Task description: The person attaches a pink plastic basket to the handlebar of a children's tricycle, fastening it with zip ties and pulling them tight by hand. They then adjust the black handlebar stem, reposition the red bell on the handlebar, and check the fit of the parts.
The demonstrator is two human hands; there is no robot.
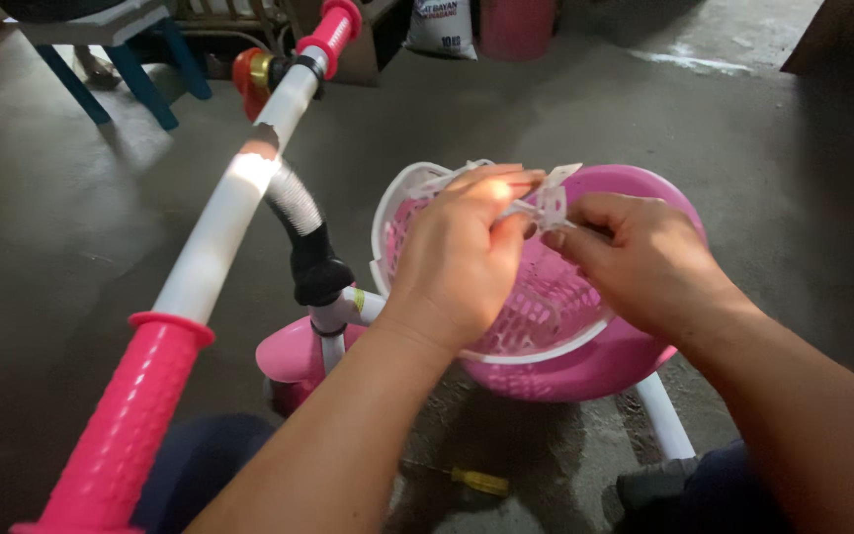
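Head view: left hand point(462, 252) and right hand point(635, 259) both pinch a small white plastic clip point(549, 203) above the pink basket point(546, 307). Keep clip square w/ basket rim; press evenly, no twisting.

The room is dim, the concrete floor point(71, 227) falling into murk toward the corners of the frame. A narrow, hard light strikes the centre: it burns out a patch on the white handlebar point(239, 183) left of centre and bleaches the knuckles of the left hand point(462, 252). Daylight washes the floor at upper right. The near pink grip point(126, 425), lower left, looks soft and stretched.
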